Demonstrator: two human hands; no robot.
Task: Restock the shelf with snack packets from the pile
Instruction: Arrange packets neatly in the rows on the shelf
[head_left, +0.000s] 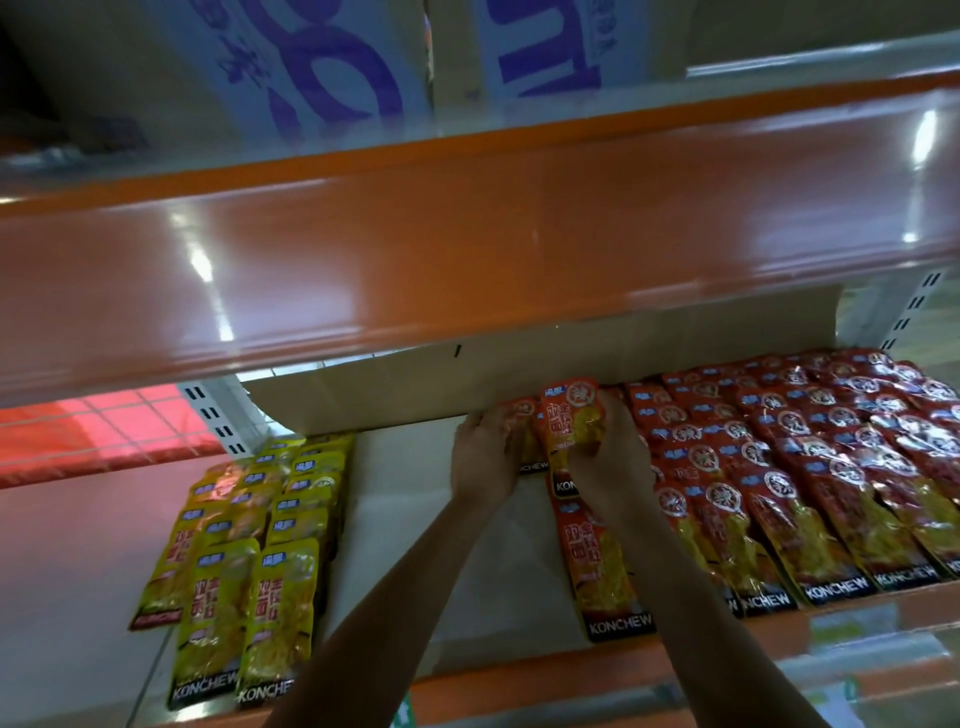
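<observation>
While both hands reach deep under the glossy orange upper shelf (467, 234), we see them hold a bunch of shiny red plastic snack packets (571, 421) standing up at the back of the flat white lower shelf (415, 545). The right hand (610, 462) has its fingers (609, 422) wrapped round the front packet. The left hand (485, 457) curls in at the other side. Its fingertips are partly hidden, so we only think they grip too.

We guess two hands are used because the packets are floppy and slippery, and a squeeze from both sides keeps them together. The bunch sits just beside the neat rows of red packets (805, 467) on the right, likely so that the same kind stays together. One flat red packet (602, 561) lies in front of it, starting a new row. The yellow snack packets (249, 545) lie well apart on the left, with bare shelf between. We think the bunch must next be laid down behind that flat packet.
</observation>
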